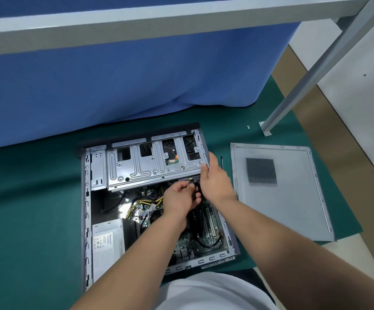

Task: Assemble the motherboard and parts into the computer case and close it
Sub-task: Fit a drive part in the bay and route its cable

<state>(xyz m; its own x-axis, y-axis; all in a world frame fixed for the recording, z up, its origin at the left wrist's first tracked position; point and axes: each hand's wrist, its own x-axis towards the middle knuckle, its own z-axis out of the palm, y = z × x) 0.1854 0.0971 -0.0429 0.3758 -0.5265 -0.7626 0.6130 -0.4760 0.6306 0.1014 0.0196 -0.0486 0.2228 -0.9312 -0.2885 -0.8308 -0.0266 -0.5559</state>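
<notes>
Here, a person kneeling on a green mat (36,198) works inside an open computer case (87,220) that lies flat near the mat's middle, its long axis running away from the body. The left hand (179,199) pinches a black cable connector (195,190) just below the drive cage's (150,166) near right corner, above the motherboard (204,233). The right hand (215,177) grips the cage's right end at the case's far right edge, apparently steadying it. The connector's socket seems to lie under the cage lip, directly beyond the left fingers, so that hand is nearer. Yellow and black wiring (141,203) crowds the space leftward; the power supply (107,245) fills the case's near left corner. The side panel (293,209) and a screwdriver (222,163) wait toward the mat's right edge.
</notes>
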